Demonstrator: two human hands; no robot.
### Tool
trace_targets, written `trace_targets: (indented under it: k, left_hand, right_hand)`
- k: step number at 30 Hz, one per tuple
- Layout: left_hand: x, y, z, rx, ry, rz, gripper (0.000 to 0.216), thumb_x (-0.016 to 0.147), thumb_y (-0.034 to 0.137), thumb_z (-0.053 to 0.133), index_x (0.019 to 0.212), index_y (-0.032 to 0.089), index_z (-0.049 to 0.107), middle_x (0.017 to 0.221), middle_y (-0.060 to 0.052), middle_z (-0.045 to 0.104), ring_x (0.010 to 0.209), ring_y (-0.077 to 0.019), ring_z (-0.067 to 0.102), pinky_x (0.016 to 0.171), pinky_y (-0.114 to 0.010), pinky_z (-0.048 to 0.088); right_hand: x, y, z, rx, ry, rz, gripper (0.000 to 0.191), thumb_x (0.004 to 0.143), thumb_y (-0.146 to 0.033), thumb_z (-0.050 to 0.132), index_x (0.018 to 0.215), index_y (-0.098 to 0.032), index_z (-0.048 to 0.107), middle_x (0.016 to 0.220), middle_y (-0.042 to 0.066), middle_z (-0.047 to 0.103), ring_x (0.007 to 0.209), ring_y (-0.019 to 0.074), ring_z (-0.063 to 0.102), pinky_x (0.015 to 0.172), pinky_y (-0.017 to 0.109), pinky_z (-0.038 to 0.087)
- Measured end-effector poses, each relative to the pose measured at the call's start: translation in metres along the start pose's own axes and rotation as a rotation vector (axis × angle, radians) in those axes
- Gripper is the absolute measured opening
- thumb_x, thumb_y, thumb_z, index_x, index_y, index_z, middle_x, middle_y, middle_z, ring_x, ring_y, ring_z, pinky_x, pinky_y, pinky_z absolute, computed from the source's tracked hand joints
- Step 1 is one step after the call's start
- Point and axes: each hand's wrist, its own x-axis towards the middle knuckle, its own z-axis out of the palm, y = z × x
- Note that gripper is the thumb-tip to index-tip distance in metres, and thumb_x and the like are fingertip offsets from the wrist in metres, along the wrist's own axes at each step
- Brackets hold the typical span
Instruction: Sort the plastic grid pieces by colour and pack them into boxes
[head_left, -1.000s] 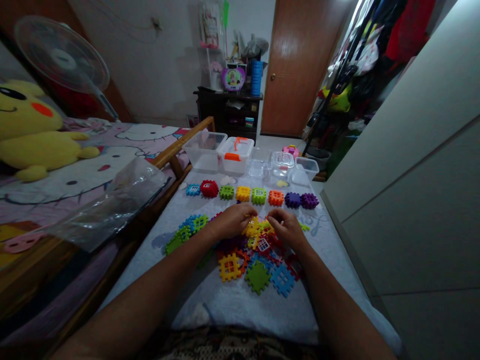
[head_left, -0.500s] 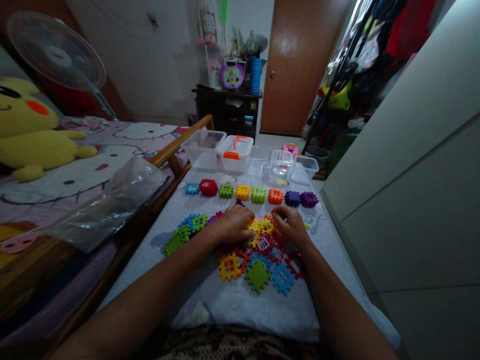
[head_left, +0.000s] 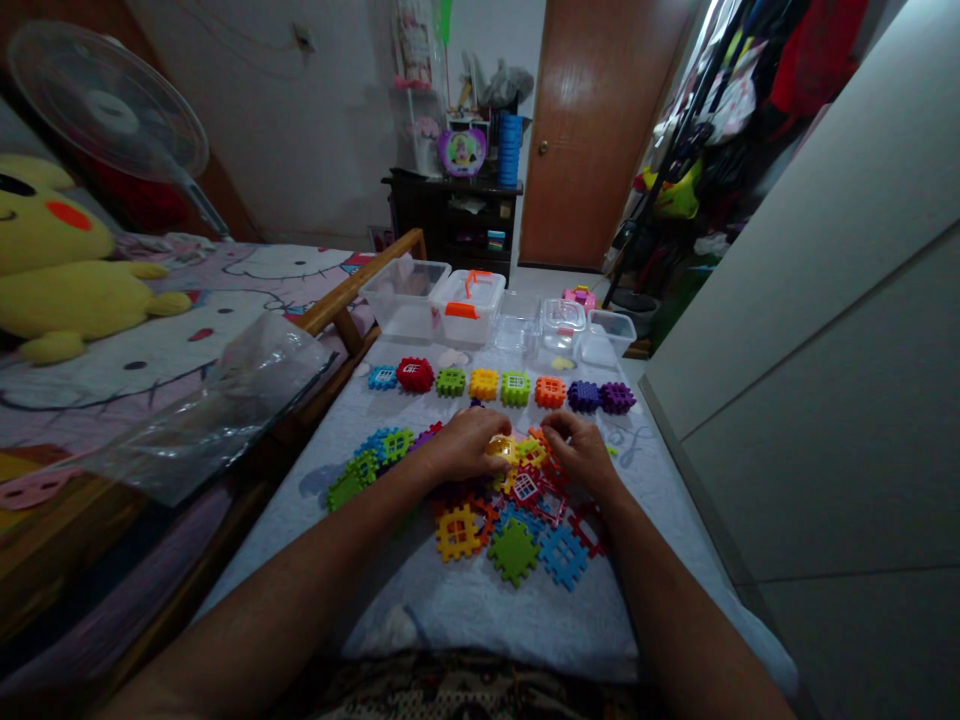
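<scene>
My left hand is closed over the middle of a loose pile, its thumb and fingers around a yellow building piece with notched edges. To its right, my right hand is curled with fingertips together; what they hold, if anything, is hidden. An orange piece lies close by those fingertips. Between and below the hands are a red window piece, a yellow-orange window piece, a green square piece and a blue window piece. More green pieces lie left of my left forearm.
Beyond the pile runs a row of stacked pieces by colour, including a red stack and a purple stack. Clear plastic boxes line the table's far end, one with an orange-handled lid. A wooden bed rail borders the left side.
The yellow piece at my left hand has turned and shows more of its face. Both hands stay in nearly the same place; the view has shifted slightly.
</scene>
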Motion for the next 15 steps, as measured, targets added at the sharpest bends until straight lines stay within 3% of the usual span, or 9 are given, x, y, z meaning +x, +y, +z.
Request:
trace_targets:
  k: [4, 7, 15]
  left_hand:
    - [-0.002, -0.007, -0.007, -0.044, 0.007, 0.045, 0.048, 0.076, 0.035, 0.073, 0.12, 0.022, 0.059, 0.123, -0.009, 0.063, 0.114, -0.0258, 0.056, 0.099, -0.038, 0.042]
    - [-0.004, -0.011, -0.01, -0.042, -0.063, 0.052, 0.053, 0.075, 0.036, 0.074, 0.123, 0.021, 0.058, 0.124, -0.01, 0.062, 0.115, -0.0266, 0.055, 0.1, -0.038, 0.042]
    - [-0.002, 0.001, -0.012, 0.007, -0.11, 0.07, 0.044, 0.076, 0.033, 0.07, 0.116, 0.017, 0.064, 0.118, -0.012, 0.063, 0.11, -0.0276, 0.057, 0.097, -0.038, 0.044]
  right_hand:
    - [0.0, 0.001, 0.0, -0.005, -0.011, 0.005, 0.015, 0.081, -0.029, 0.052, 0.075, -0.018, 0.061, 0.067, 0.001, 0.06, 0.06, 0.0134, 0.052, 0.059, 0.025, 0.041]
    - [0.0, 0.001, 0.001, -0.019, -0.022, 0.004, 0.015, 0.081, -0.028, 0.052, 0.075, -0.018, 0.061, 0.066, 0.001, 0.06, 0.059, 0.0134, 0.052, 0.058, 0.025, 0.041]
    - [-0.001, 0.001, 0.002, -0.023, -0.035, 0.002, 0.014, 0.08, -0.028, 0.052, 0.076, -0.018, 0.061, 0.066, 0.0, 0.06, 0.059, 0.0135, 0.052, 0.059, 0.026, 0.041]
